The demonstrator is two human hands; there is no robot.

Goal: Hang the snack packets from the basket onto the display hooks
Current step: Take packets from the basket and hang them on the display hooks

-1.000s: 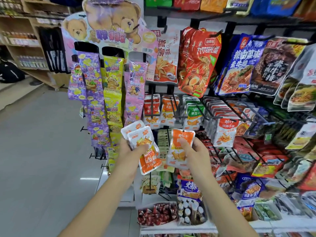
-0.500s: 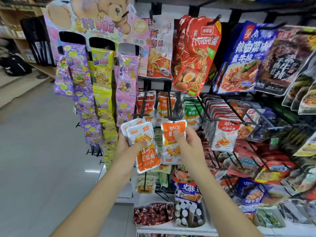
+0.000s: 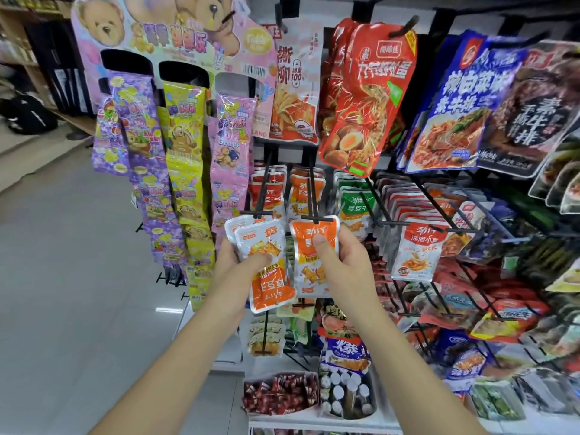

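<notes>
Your right hand (image 3: pixel 342 265) pinches one orange packet (image 3: pixel 310 274), thumb on its face, its top edge at the tip of a black display hook (image 3: pixel 311 196). Your left hand (image 3: pixel 237 262) clamps spare packets (image 3: pixel 270 285) just beside. The pouches look light, soft and slick, so grip near the stiffer top seal to keep them from buckling.

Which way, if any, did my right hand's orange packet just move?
Yes. The orange packet rose: its top, earlier below the black hook tip, now meets it.
</notes>
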